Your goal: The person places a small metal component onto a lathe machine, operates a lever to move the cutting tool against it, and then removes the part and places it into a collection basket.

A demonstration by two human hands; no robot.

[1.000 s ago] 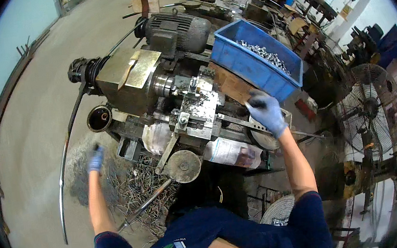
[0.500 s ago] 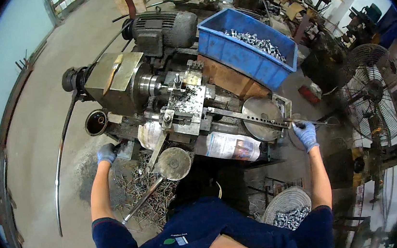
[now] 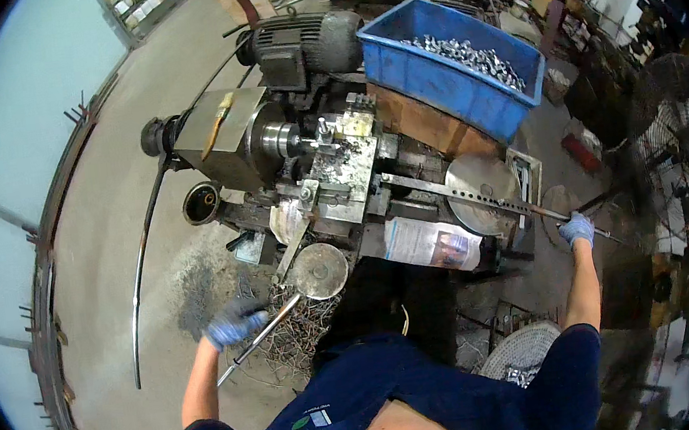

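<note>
A small lathe [image 3: 345,169] stands in front of me, with its chuck [image 3: 276,138] at the left and metal chips over the cross slide [image 3: 343,163]. My right hand [image 3: 577,230], in a blue-grey glove, is closed around the rod end of a long lever [image 3: 477,196] whose flat part has a row of holes. My left hand [image 3: 234,323], gloved and dark at the fingertips, is open with its fingers stretched toward a shiny metal handle [image 3: 267,341]. That handle runs to a round metal disc [image 3: 321,271]. I see nothing held in the left hand.
A blue bin [image 3: 455,69] of small metal parts stands behind the lathe. A brush [image 3: 218,126] lies on the headstock, a cup of dark liquid [image 3: 202,203] sits lower left. Shavings [image 3: 290,338] cover the floor; a basket [image 3: 526,347] and a fan [image 3: 686,145] are at right.
My left hand has left the plate at the lathe's left end and come down and right, near the disc's handle. My right hand stays on the lever, further out. The view has shifted.
</note>
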